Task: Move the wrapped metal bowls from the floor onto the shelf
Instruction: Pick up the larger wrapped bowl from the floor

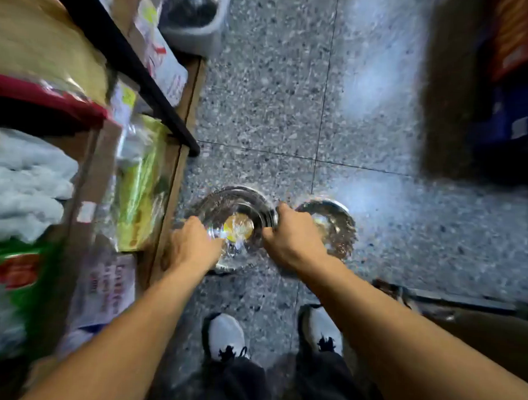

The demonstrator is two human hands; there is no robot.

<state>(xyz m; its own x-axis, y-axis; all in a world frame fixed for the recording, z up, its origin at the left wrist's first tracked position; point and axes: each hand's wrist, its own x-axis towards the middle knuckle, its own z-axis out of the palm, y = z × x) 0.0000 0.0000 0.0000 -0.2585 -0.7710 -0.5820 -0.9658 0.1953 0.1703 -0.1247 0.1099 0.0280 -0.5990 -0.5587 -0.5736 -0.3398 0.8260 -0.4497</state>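
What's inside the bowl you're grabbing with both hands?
Through the clear wrap, the larger wrapped bowl shows a round yellow label at its bottom. The left hand and right hand cover its near rim.

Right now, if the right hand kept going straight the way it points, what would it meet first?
The right hand already grips the near bowl's rim. Straight on, it would likely pass over bare floor, between the two bowls; depth is unclear.

Floor (366, 113): grey speckled tiles with dark joints. On it: two plastic-wrapped metal bowls, the larger bowl (238, 210) just beside the shelf (179, 166), the smaller bowl (334, 227) to its right; two white shoes (226, 334).
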